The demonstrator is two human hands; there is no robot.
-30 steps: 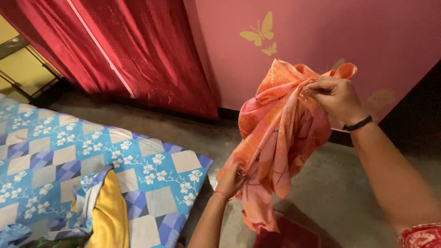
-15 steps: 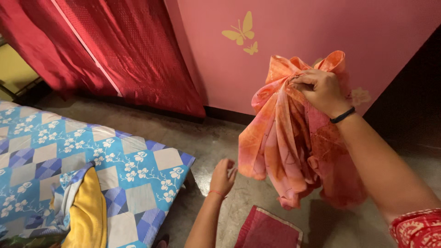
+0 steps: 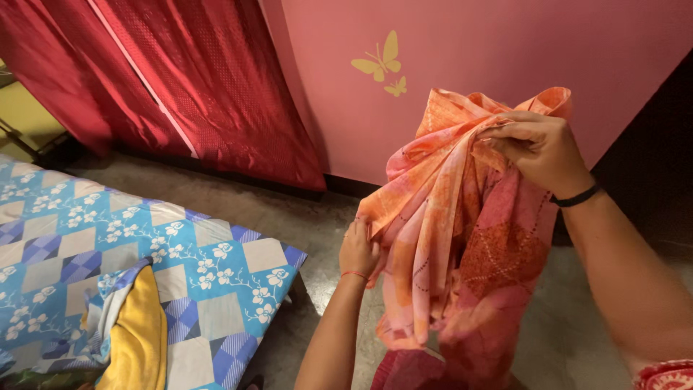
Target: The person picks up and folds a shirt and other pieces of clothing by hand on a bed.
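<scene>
A mattress [image 3: 144, 245] with a blue flowered sheet lies at left, red curtains [image 3: 180, 79] behind. The orange cloth [image 3: 447, 238] hangs bunched in the air — right hand [image 3: 541, 148] clamped on its top, left hand [image 3: 359, 249] pinching an edge. It looks mid-straightening; next comes finding a corner. A yellow cloth [image 3: 137, 339] lies clear.
</scene>
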